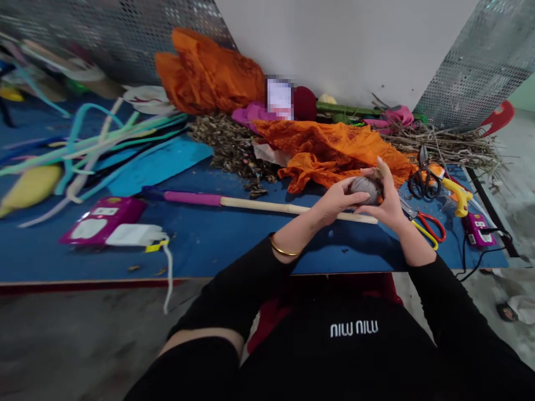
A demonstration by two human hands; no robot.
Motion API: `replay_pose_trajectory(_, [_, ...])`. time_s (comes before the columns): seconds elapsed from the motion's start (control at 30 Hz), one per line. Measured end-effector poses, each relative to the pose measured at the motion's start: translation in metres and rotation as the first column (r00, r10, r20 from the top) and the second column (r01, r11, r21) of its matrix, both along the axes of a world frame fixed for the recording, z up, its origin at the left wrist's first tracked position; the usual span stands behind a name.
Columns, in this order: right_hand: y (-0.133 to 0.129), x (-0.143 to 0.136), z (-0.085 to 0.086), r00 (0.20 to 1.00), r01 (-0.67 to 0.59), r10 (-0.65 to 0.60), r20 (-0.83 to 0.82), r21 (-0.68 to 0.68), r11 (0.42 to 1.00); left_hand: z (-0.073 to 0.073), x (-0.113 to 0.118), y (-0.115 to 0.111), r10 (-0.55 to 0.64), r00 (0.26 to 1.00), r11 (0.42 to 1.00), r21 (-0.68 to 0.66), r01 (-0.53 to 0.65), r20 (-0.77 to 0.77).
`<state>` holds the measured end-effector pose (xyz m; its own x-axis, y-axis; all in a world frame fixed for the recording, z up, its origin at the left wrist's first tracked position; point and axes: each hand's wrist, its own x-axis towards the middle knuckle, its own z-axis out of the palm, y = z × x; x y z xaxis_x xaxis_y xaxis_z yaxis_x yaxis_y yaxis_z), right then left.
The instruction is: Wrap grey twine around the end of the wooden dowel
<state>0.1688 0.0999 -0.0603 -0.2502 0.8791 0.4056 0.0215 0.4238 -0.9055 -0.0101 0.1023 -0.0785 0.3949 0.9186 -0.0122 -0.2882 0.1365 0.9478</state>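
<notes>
Between my two hands is a round grey ball [365, 191], which looks like a wound ball of yarn. My left hand [340, 197] curls round its left side, with the thumb across the front. My right hand [387, 195] cups the other side, its index finger raised and the thumb underneath. Both hands are over the table, in front of a crumpled orange cloth [334, 147]. Below them lies a pale stick [267, 206] with a pink wrapped section [192, 198] toward its left end.
To the right lie scissors with red and yellow handles [432, 227], black scissors [424, 181], a yellow glue gun [457, 195] and a purple box [478, 229] with a black cord. At left are a purple packet [104, 220], coloured flexible strips [96, 145] and blue sheet [163, 161]. Dry twigs [455, 142] lie behind.
</notes>
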Motion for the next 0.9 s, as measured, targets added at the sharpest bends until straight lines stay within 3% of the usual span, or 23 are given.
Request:
replay_pose_trajectory(0.07, [0.003, 0.003, 0.0, 0.998, 0.037, -0.037, -0.052, -0.001, 0.999, -0.002, 0.002, 0.001, 0.047, 0.997, 0.999, 0.001, -0.047, 0.055])
replay_pose_trajectory(0.13, [0.008, 0.011, 0.003, 0.965, 0.214, -0.213, -0.156, -0.007, 0.977, -0.003, -0.001, 0.002, 0.071, 0.991, 0.997, -0.001, -0.072, 0.115])
replay_pose_trajectory(0.2, [0.014, 0.02, 0.005, 0.856, 0.467, -0.461, -0.235, -0.036, 0.884, -0.004, -0.004, 0.005, 0.078, 0.985, 0.997, -0.041, -0.072, 0.154])
replay_pose_trajectory(0.27, [0.017, 0.025, 0.006, 0.766, 0.604, -0.595, -0.242, -0.046, 0.796, -0.005, -0.007, 0.008, 0.085, 0.984, 0.993, -0.091, -0.071, 0.16])
replay_pose_trajectory(0.33, [0.016, 0.025, 0.007, 0.82, 0.553, -0.544, -0.177, -0.002, 0.833, -0.007, -0.007, 0.01, 0.1, 0.985, 0.992, -0.087, -0.089, 0.139])
replay_pose_trajectory(0.4, [0.012, 0.02, 0.006, 0.918, 0.394, -0.391, -0.065, 0.055, 0.917, -0.009, -0.006, 0.01, 0.12, 0.987, 0.993, -0.031, -0.117, 0.106])
replay_pose_trajectory(0.47, [0.007, 0.013, 0.006, 0.956, 0.289, -0.293, 0.029, 0.1, 0.952, -0.01, -0.004, 0.01, 0.132, 0.989, 0.99, 0.048, -0.135, 0.071])
replay_pose_trajectory(0.7, [0.001, 0.004, 0.001, 0.941, 0.282, -0.309, 0.135, 0.187, 0.941, -0.014, 0.0, 0.008, 0.126, 0.991, 0.961, 0.253, -0.109, -0.053])
replay_pose_trajectory(0.9, [-0.001, 0.002, -0.001, 0.93, 0.301, -0.342, 0.133, 0.258, 0.918, -0.017, 0.001, 0.008, 0.117, 0.982, 0.948, 0.31, -0.066, -0.15])
